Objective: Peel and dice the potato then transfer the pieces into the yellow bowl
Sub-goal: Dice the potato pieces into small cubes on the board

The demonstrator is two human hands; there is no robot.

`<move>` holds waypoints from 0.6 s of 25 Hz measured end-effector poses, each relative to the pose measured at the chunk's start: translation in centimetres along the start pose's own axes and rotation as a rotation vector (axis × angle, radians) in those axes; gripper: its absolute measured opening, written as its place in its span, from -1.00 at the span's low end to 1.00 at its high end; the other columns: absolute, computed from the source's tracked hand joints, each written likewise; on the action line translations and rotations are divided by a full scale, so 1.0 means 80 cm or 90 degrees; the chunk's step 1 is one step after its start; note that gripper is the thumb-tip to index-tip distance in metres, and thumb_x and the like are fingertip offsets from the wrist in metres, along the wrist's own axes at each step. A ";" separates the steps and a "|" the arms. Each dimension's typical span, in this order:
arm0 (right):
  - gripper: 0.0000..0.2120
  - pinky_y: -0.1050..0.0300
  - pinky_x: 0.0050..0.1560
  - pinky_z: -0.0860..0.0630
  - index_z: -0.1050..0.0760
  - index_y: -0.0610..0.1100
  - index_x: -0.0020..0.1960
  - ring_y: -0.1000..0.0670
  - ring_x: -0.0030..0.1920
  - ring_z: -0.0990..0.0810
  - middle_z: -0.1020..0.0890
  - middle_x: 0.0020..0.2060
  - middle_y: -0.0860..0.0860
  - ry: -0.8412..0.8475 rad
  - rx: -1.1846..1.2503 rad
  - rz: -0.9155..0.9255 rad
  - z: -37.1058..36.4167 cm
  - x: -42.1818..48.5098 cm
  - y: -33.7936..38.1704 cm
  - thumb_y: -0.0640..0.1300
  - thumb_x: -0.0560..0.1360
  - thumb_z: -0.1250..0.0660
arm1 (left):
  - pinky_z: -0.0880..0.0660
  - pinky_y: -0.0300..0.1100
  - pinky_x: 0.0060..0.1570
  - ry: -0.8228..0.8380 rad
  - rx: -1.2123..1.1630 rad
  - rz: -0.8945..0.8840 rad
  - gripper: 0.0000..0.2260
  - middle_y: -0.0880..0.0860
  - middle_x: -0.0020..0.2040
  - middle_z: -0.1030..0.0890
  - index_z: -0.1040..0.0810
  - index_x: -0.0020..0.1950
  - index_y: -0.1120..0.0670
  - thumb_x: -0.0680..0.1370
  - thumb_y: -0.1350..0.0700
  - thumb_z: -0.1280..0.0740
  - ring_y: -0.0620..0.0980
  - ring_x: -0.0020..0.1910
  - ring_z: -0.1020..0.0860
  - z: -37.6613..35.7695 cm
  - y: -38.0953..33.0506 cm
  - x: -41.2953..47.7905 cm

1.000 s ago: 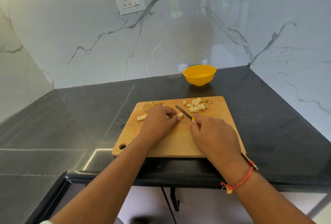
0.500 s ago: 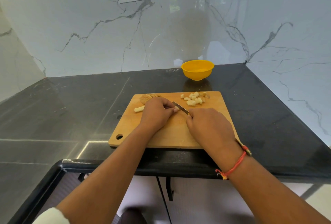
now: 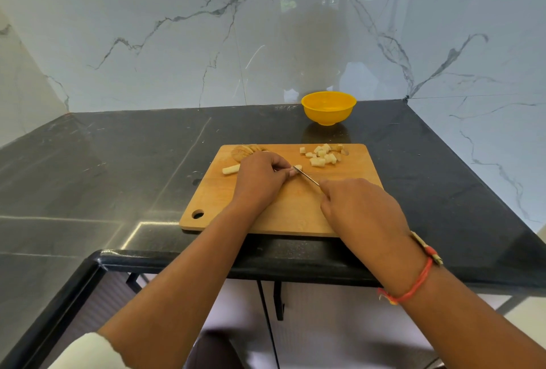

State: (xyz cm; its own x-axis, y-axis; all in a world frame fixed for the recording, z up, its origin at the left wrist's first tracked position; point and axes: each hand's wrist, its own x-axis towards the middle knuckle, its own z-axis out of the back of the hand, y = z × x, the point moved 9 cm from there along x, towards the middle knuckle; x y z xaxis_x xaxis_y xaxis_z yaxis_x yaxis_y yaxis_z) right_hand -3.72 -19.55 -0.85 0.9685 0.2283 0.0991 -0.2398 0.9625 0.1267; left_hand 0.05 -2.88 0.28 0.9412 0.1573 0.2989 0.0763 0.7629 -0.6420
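At frame centre the left hand (image 3: pixel 260 179) curls over a pale peeled potato strip (image 3: pixel 297 167), pinching it against the rectangular wooden cutting board (image 3: pixel 295 215). Only the strip's right end shows, and its long axis seems to run left to right. From the lower right, the right hand (image 3: pixel 360 215) grips a thin steel knife (image 3: pixel 307 176), its blade angled up-left across that end. Diced pale cubes (image 3: pixel 323 156) lie just above, short of the round yellow plastic bowl (image 3: pixel 328 116).

On a wooden cutting board (image 3: pixel 266 215), the left hand (image 3: pixel 260 181) pinches a potato strip (image 3: pixel 297 167) while the right hand (image 3: pixel 360 209) grips a knife (image 3: pixel 307 176) whose blade meets it. Diced pieces (image 3: pixel 322 156) lie near the board's far edge, a loose strip (image 3: pixel 230 169) lies left, and a yellow bowl (image 3: pixel 328 107) stands beyond on the dark counter (image 3: pixel 118 162).
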 end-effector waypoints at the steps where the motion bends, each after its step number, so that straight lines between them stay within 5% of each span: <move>1: -0.67 0.10 -0.17 -0.42 -0.39 0.12 0.40 0.00 -0.09 -0.51 -0.53 0.02 0.00 -0.030 -0.016 0.015 0.004 -0.007 0.001 -0.05 0.69 -0.06 | -0.49 -0.28 -0.04 -0.002 -0.007 0.000 -0.87 -0.10 -0.11 -0.68 -0.73 0.00 0.01 0.50 0.02 -0.48 -0.19 -0.11 -0.55 0.001 0.000 0.000; 5: -0.65 0.08 -0.15 -0.45 -0.34 0.19 0.43 0.02 -0.13 -0.45 -0.50 0.00 0.03 -0.001 0.000 -0.022 -0.003 -0.008 -0.017 -0.03 0.67 -0.10 | -0.47 -0.29 -0.01 -0.001 -0.025 0.005 -0.86 -0.11 -0.10 -0.68 -0.73 0.01 0.01 0.49 0.01 -0.49 -0.20 -0.11 -0.55 0.001 0.001 0.000; 9: -0.72 0.10 -0.18 -0.53 -0.48 0.08 0.27 0.05 -0.22 -0.52 -0.51 -0.18 0.07 -0.089 0.020 0.014 0.022 -0.010 -0.006 -0.02 0.68 -0.06 | -0.53 -0.25 0.04 -0.007 -0.027 0.001 -0.83 -0.09 -0.05 -0.68 -0.70 0.07 0.00 0.50 0.03 -0.49 -0.16 -0.05 -0.58 -0.001 0.003 0.002; 15: -0.66 0.09 -0.06 -0.60 -0.50 0.05 0.36 0.05 -0.17 -0.59 -0.65 -0.09 0.03 -0.134 0.094 0.043 0.041 -0.011 0.016 0.02 0.67 -0.10 | -0.56 -0.25 0.08 -0.018 -0.022 -0.019 -0.80 -0.07 -0.03 -0.67 -0.67 0.14 0.03 0.52 0.11 -0.46 -0.17 -0.05 -0.59 0.003 0.002 -0.003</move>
State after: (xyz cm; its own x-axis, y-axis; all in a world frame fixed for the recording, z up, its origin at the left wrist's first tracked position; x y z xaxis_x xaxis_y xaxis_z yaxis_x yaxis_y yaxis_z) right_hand -5.12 -19.02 2.47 0.9185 0.2404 0.3139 -0.3253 0.9108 0.2542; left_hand -0.21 -2.64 0.25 0.9286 0.1527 0.3383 0.1163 0.7458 -0.6559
